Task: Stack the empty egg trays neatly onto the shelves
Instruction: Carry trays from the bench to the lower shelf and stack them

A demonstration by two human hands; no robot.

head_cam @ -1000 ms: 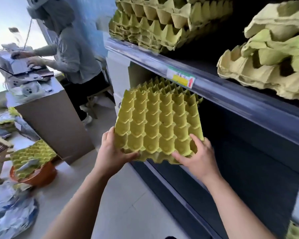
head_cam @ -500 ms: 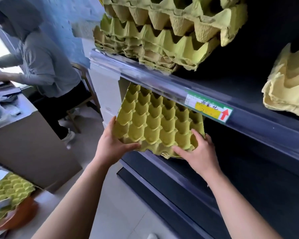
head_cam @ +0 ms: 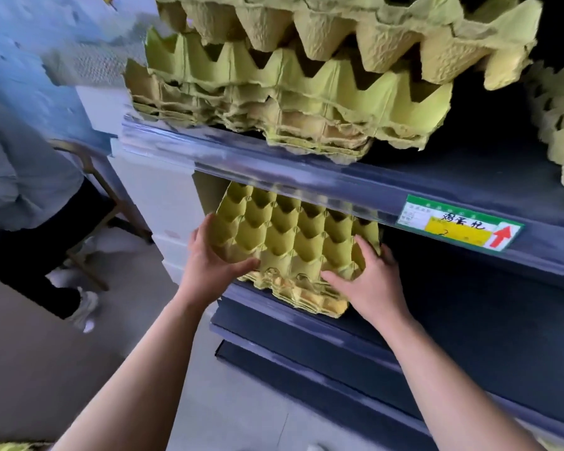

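A stack of yellow-green egg trays (head_cam: 293, 239) lies partly inside the lower shelf (head_cam: 306, 323) of a dark shelving unit, its near edge overhanging the shelf lip. My left hand (head_cam: 215, 262) grips the stack's left front corner, thumb on top. On the right front corner my right hand (head_cam: 372, 281) holds on with fingers spread over the cups. The stack's far end is hidden behind the upper shelf rail (head_cam: 274, 170). More egg trays (head_cam: 306, 76) are piled on the upper shelf.
A green and yellow price label (head_cam: 458, 226) with a red arrow sits on the upper rail. Another tray pile (head_cam: 560, 125) stands at the far right. A seated person (head_cam: 23, 177) in a grey top is at the left, beside a white cabinet (head_cam: 157, 203).
Both hands have pushed the tray stack from open air forward and down into the lower shelf. The view has moved closer to the shelving and turned right.
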